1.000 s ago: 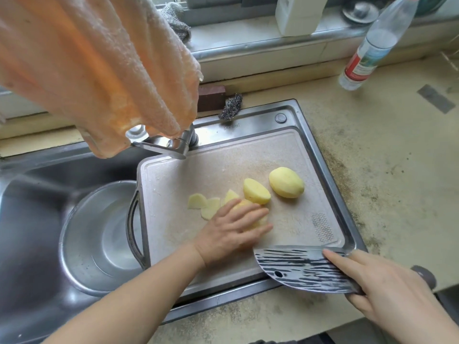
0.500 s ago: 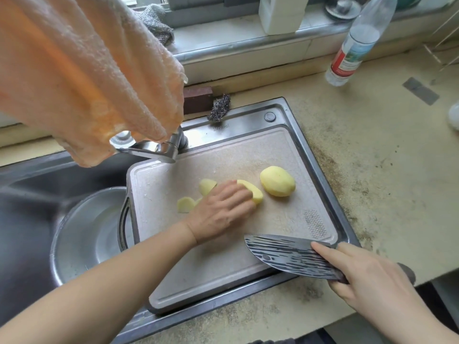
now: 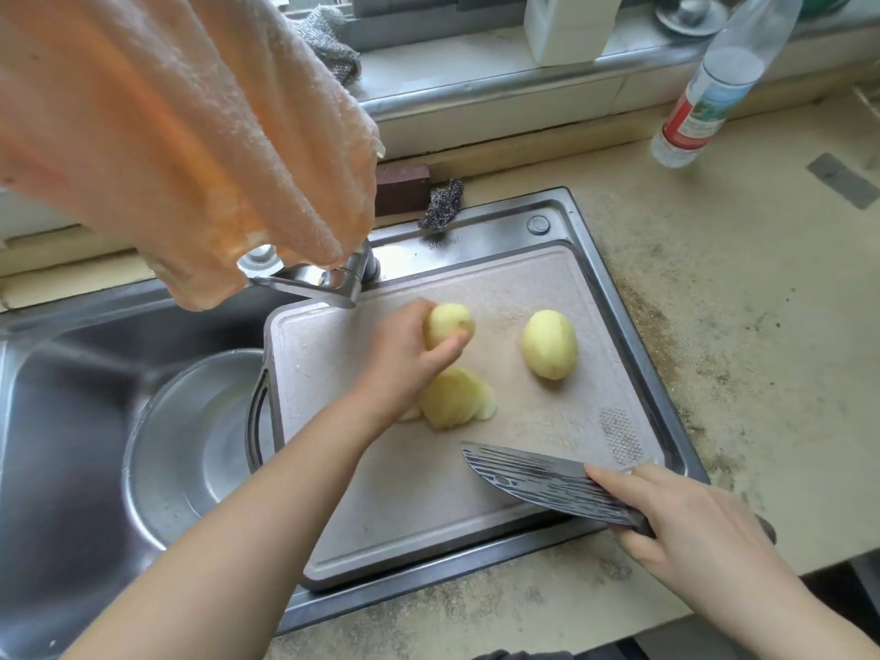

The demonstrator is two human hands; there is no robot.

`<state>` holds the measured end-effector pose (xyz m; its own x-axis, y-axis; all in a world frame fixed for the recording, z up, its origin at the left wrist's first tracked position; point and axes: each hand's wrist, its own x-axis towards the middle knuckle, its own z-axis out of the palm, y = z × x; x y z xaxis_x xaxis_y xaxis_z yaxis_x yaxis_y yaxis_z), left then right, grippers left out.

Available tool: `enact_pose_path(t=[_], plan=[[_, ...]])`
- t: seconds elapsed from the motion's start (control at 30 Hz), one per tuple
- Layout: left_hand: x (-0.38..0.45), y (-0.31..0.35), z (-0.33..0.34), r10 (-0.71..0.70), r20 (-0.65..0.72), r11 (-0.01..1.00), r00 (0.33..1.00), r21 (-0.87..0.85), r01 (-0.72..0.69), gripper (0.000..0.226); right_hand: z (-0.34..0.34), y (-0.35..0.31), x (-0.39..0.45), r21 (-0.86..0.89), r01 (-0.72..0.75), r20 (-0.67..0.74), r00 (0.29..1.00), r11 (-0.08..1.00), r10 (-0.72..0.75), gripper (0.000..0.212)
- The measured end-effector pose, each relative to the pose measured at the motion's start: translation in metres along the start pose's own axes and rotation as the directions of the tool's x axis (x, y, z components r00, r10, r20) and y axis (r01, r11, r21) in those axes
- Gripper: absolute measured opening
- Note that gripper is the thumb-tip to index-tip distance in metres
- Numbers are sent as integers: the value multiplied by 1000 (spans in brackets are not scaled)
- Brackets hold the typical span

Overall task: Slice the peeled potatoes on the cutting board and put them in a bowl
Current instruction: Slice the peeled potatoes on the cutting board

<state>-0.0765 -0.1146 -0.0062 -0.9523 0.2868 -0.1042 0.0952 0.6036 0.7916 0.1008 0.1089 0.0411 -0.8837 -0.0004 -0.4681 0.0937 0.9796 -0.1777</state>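
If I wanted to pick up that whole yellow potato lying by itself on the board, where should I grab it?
Probably around its middle, from above. The whole peeled yellow potato lies on its side on the pale grey cutting board, long ends pointing away and toward you, with bare board all around. Put fingers on one long flank and thumb on the other; the rounded, likely slippery ends would be harder to pinch.

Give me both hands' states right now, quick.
Left hand: closed around a potato piece, holding it.
Right hand: gripping the knife, blade over the cutting board.
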Motion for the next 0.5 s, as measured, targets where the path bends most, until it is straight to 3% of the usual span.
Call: enact_pose_path(t=[0.03,0.1,0.17,0.27,0.37,0.5], plan=[[-12,-9,-14,-106,-74,988,992,-118,97,29,1,-4,4,45,17,16,1000,999,-18,50],[-37,-32,-40,-292,-116,948,949,-166,271,27,1,-20,16,192,52,51,997,980,-63,38],[-65,-54,-55,-428,-58,895,902,-170,413,27,1,-39,36,263,91,101,987,960,-122,24],[-97,-70,-55,-537,85,805,839,-247,540,23,-6,-61,69,212,126,148,976,969,-160,13],[-111,-66,-40,-479,215,835,851,-187,518,19,-19,-63,88,155,135,113,982,979,-153,12],[-106,-44,-2,-337,314,936,887,10,352,27,-23,-56,91,122,133,69,987,984,-142,13]])
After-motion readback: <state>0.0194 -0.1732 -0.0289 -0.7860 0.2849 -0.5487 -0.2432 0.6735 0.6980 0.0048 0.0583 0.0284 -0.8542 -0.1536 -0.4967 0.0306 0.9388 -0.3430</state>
